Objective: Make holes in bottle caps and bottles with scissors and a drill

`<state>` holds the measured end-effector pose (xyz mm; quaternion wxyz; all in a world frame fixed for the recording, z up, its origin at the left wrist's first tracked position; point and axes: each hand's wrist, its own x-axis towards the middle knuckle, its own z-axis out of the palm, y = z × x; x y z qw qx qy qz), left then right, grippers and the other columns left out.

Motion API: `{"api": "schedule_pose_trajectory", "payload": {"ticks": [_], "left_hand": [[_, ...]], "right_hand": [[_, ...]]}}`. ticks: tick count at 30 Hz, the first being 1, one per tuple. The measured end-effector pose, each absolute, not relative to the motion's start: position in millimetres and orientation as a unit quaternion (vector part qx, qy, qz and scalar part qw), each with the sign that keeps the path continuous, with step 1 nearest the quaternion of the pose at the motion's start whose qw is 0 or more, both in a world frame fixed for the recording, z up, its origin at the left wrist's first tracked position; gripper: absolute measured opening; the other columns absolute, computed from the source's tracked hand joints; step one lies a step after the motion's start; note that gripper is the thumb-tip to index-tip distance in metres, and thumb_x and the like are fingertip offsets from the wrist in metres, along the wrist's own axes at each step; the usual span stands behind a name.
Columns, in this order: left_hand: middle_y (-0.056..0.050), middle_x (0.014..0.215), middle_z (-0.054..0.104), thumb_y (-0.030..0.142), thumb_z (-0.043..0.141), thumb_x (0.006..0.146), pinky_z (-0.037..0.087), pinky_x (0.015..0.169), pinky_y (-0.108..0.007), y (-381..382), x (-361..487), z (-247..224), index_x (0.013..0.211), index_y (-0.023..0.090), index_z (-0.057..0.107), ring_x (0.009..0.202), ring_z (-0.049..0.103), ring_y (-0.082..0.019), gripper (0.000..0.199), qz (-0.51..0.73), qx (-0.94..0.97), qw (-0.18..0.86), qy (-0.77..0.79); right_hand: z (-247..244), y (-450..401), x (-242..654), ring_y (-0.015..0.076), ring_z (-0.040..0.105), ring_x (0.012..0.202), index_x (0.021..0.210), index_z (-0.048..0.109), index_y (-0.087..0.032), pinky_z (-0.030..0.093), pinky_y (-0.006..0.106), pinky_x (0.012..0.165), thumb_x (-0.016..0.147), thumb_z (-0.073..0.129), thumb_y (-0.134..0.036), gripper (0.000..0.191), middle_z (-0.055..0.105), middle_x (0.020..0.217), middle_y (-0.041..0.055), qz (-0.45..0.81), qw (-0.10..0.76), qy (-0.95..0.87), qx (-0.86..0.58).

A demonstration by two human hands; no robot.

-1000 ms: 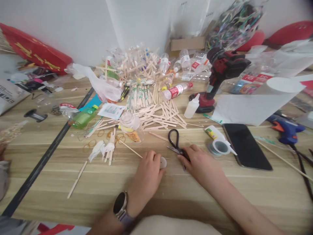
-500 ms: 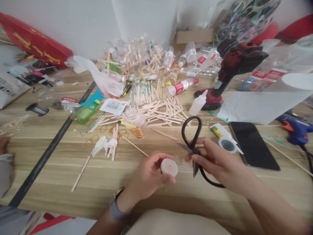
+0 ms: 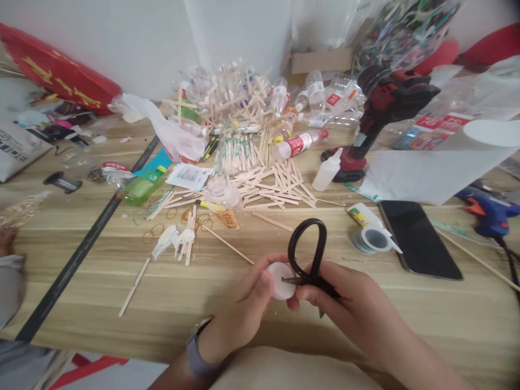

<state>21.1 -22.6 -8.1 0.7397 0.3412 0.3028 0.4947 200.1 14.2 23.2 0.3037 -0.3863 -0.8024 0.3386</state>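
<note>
My left hand (image 3: 247, 306) grips a round white bottle cap (image 3: 278, 287) by its edge, its flat face turned to the right. My right hand (image 3: 349, 298) is closed around black-handled scissors (image 3: 307, 254) with their blades apart. One blade tip touches the middle of the cap's face, where a small hole was seen; the other blade points down below my right fingers. One handle loop stands up above the hand, and the second is hidden behind it.
Wooden sticks (image 3: 280, 184) lie piled mid-table beyond an open plastic jar (image 3: 223, 197). A phone (image 3: 420, 238) and a tape roll (image 3: 372, 239) lie to the right. A drill (image 3: 377, 119) stands behind a glue bottle (image 3: 327, 170). A person's sleeve (image 3: 10, 287) shows at left.
My right hand has moved left and brought the scissors' tip onto the cap. My left hand has turned the cap toward the blade, and its thumb now lies on the near side.
</note>
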Motion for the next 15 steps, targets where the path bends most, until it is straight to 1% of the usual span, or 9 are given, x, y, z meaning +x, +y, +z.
{"api": "schedule_pose_trajectory", "payload": {"ticks": [2,5,8,10,12,15], "left_hand": [[-0.002,0.085,0.064,0.057,0.050,0.093,0.043,0.070,-0.023,-24,27,-10,0.112,0.019,0.065,0.072,0.055,-0.010,0.045,0.519,0.304,0.743,0.294],[0.000,0.073,0.058,0.064,0.050,0.089,0.037,0.059,-0.022,-23,33,-12,0.099,0.016,0.064,0.061,0.048,-0.009,0.051,0.522,0.282,0.747,0.300],[0.003,0.063,0.051,0.069,0.045,0.088,0.032,0.053,-0.022,-22,35,-12,0.095,0.015,0.061,0.054,0.041,-0.009,0.056,0.493,0.279,0.745,0.353],[0.004,0.059,0.049,0.072,0.044,0.086,0.028,0.050,-0.022,-22,36,-11,0.095,0.016,0.060,0.051,0.038,-0.008,0.059,0.472,0.265,0.741,0.398],[0.005,0.057,0.046,0.077,0.046,0.081,0.025,0.048,-0.022,-21,37,-8,0.092,0.017,0.058,0.050,0.034,-0.008,0.062,0.455,0.248,0.739,0.430],[0.007,0.055,0.042,0.078,0.050,0.077,0.023,0.046,-0.022,-19,39,0,0.084,0.018,0.054,0.049,0.030,-0.008,0.060,0.438,0.237,0.738,0.455]], "right_hand": [[22,13,200,0.0135,0.068,0.059,0.087,0.063,-0.023,0.049,0.021,0.051,0.102,0.045,-0.041,0.030,0.073,0.071,-0.0011,0.293,0.310,-0.819,-0.385],[20,14,203,0.0153,0.068,0.058,0.087,0.063,-0.020,0.047,0.023,0.049,0.102,0.038,-0.049,0.041,0.071,0.069,0.0013,0.181,0.312,-0.844,-0.397],[17,17,207,0.0159,0.065,0.054,0.080,0.061,-0.018,0.044,0.025,0.047,0.102,0.038,-0.049,0.045,0.068,0.064,0.0029,0.097,0.310,-0.864,-0.385],[17,19,209,0.0152,0.062,0.052,0.075,0.060,-0.018,0.042,0.026,0.047,0.102,0.039,-0.048,0.045,0.065,0.061,0.0022,0.079,0.313,-0.872,-0.368],[19,21,209,0.0144,0.061,0.051,0.074,0.060,-0.018,0.040,0.025,0.047,0.103,0.039,-0.046,0.045,0.063,0.059,0.0014,0.072,0.312,-0.880,-0.352],[21,25,208,0.0129,0.058,0.051,0.073,0.060,-0.018,0.038,0.025,0.048,0.104,0.038,-0.044,0.046,0.062,0.059,0.0005,0.068,0.308,-0.887,-0.336]]}}
